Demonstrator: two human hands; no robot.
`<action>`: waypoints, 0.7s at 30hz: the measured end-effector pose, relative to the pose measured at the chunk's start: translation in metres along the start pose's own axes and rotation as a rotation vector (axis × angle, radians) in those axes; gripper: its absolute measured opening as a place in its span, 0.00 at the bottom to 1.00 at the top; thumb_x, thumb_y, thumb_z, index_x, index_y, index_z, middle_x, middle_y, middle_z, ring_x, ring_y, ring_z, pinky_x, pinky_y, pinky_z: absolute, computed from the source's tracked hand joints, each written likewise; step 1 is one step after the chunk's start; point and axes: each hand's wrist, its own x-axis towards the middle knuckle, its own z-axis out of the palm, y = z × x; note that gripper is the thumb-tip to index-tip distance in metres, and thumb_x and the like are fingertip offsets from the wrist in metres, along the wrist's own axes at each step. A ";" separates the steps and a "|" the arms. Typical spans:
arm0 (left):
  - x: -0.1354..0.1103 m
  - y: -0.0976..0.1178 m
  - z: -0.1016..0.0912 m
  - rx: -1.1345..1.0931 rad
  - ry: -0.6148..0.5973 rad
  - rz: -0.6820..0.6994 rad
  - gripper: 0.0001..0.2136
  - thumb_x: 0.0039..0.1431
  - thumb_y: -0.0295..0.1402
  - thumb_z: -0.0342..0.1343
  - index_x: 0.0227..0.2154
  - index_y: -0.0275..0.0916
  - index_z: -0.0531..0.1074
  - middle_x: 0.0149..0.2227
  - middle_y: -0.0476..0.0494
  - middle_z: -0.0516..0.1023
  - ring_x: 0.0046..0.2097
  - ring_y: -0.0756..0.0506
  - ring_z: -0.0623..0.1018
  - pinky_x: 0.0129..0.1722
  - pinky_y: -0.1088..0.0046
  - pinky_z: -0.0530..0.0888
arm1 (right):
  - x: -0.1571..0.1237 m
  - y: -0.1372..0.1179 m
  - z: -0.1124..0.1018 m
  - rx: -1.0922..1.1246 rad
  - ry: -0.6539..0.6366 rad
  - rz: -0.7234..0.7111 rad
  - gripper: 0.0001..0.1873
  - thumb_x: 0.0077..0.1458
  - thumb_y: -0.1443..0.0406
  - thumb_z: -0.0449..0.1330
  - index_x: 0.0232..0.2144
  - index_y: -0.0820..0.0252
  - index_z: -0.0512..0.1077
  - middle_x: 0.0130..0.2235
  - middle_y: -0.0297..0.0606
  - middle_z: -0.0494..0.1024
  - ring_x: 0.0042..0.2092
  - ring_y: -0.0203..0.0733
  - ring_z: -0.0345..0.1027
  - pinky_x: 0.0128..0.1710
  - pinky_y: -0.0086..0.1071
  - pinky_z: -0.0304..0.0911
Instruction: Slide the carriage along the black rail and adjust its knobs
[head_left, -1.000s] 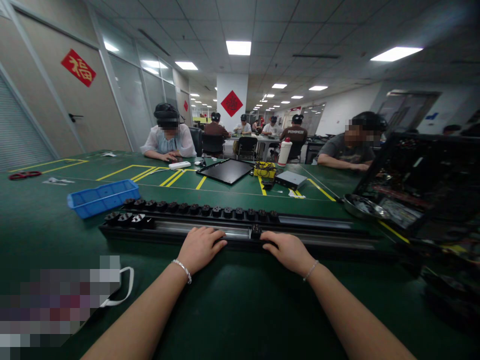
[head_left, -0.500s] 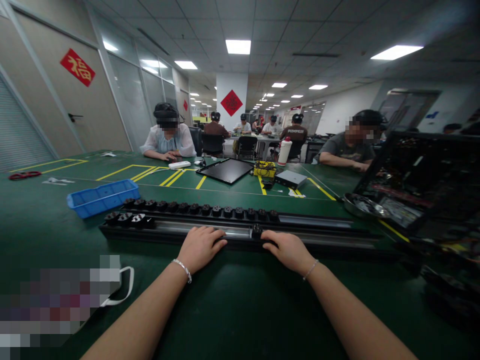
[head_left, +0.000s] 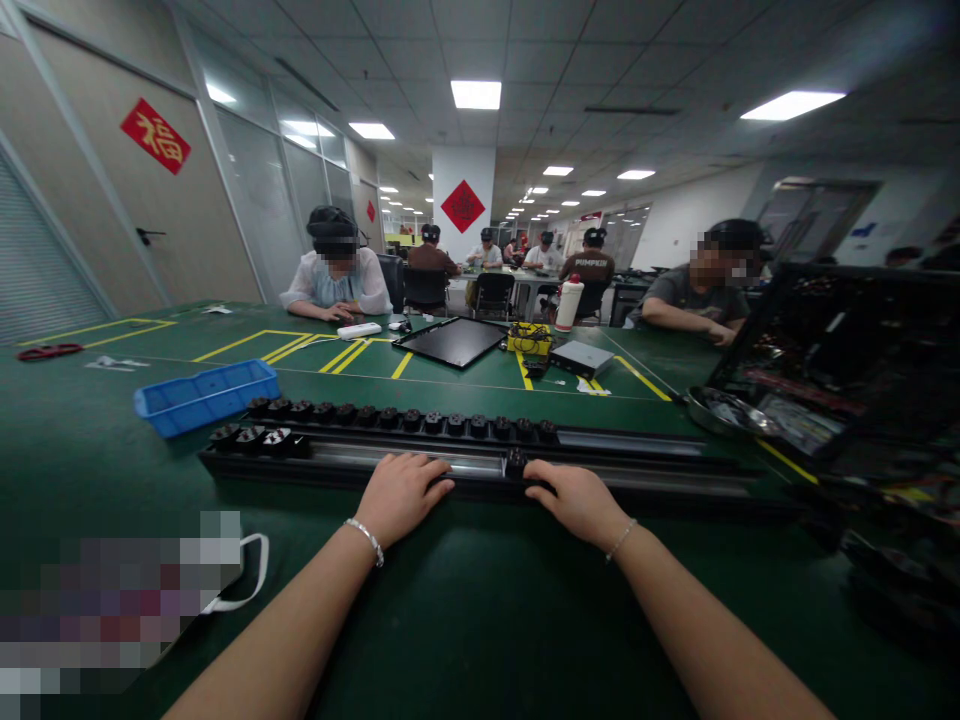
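A long black rail (head_left: 652, 474) with a shiny metal channel lies across the table in front of me. My left hand (head_left: 403, 492) grips its near edge left of the middle, fingers over the top and thumb apart in front. In the channel sits a small black socket module (head_left: 515, 461). My right hand (head_left: 574, 497) is at its right side, fingertips against it and the thumb lower at the rail's front; the exact grip is partly hidden. Several similar modules (head_left: 250, 437) sit at the rail's left end. Behind it, a second rail (head_left: 630, 443) carries a row of black modules (head_left: 433, 422).
A blue bin (head_left: 210, 395) stands beyond the rails' left end, with red-handled scissors (head_left: 49, 351) farther left. A metal bowl (head_left: 731, 412) and a dark equipment frame (head_left: 840, 370) are at right. A black panel (head_left: 454, 341) lies farther back. Two people sit across the table.
The black module by my right hand has shifted very slightly to the right and turned a little. My hands stay almost where they were.
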 end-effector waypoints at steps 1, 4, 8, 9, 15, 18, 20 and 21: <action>0.000 0.000 0.000 -0.001 0.001 0.000 0.19 0.61 0.47 0.38 0.44 0.47 0.70 0.38 0.46 0.75 0.40 0.44 0.72 0.36 0.67 0.60 | 0.000 0.000 0.000 -0.003 -0.002 0.006 0.12 0.56 0.61 0.51 0.42 0.51 0.68 0.39 0.33 0.77 0.40 0.42 0.70 0.38 0.32 0.60; 0.000 0.001 -0.001 -0.004 -0.004 -0.013 0.19 0.61 0.47 0.39 0.43 0.47 0.70 0.37 0.46 0.76 0.41 0.44 0.72 0.37 0.67 0.61 | 0.000 0.000 -0.001 -0.003 -0.008 0.017 0.12 0.55 0.60 0.52 0.42 0.50 0.68 0.39 0.33 0.77 0.40 0.41 0.70 0.38 0.31 0.59; 0.000 0.001 -0.002 -0.005 -0.008 -0.024 0.19 0.61 0.47 0.39 0.44 0.47 0.70 0.38 0.46 0.76 0.41 0.44 0.72 0.37 0.67 0.61 | 0.000 0.000 -0.001 0.001 -0.005 0.012 0.11 0.55 0.60 0.52 0.41 0.50 0.68 0.39 0.33 0.77 0.40 0.41 0.70 0.38 0.31 0.59; 0.000 0.001 -0.002 -0.006 -0.007 -0.022 0.19 0.61 0.47 0.39 0.44 0.47 0.70 0.37 0.46 0.76 0.40 0.44 0.72 0.37 0.67 0.60 | 0.000 0.000 -0.001 0.001 -0.001 0.010 0.11 0.55 0.60 0.52 0.41 0.50 0.68 0.39 0.33 0.77 0.40 0.41 0.70 0.38 0.31 0.59; 0.000 0.001 -0.001 -0.025 -0.012 -0.033 0.19 0.60 0.47 0.39 0.43 0.48 0.71 0.37 0.46 0.75 0.41 0.45 0.72 0.38 0.67 0.61 | 0.000 0.000 -0.001 0.002 0.000 0.006 0.11 0.55 0.60 0.52 0.41 0.49 0.68 0.38 0.33 0.77 0.39 0.40 0.70 0.37 0.30 0.58; 0.000 0.000 -0.001 -0.021 -0.008 -0.027 0.19 0.60 0.47 0.39 0.43 0.47 0.71 0.37 0.46 0.75 0.40 0.45 0.72 0.38 0.67 0.61 | 0.000 0.000 -0.001 -0.001 0.002 0.007 0.11 0.55 0.60 0.52 0.41 0.50 0.68 0.37 0.32 0.77 0.39 0.40 0.70 0.37 0.30 0.58; 0.000 0.000 -0.001 -0.018 -0.006 -0.021 0.19 0.60 0.47 0.39 0.44 0.47 0.70 0.37 0.46 0.75 0.40 0.45 0.72 0.37 0.67 0.61 | 0.001 0.000 0.000 -0.011 0.001 0.010 0.11 0.55 0.60 0.52 0.40 0.50 0.68 0.37 0.33 0.77 0.38 0.40 0.70 0.36 0.30 0.58; 0.000 0.000 -0.001 -0.017 -0.005 -0.019 0.19 0.60 0.47 0.39 0.43 0.47 0.70 0.37 0.46 0.75 0.40 0.45 0.72 0.37 0.67 0.61 | 0.001 0.000 -0.001 -0.015 0.000 0.013 0.10 0.55 0.60 0.52 0.40 0.50 0.68 0.36 0.33 0.77 0.37 0.40 0.70 0.35 0.30 0.57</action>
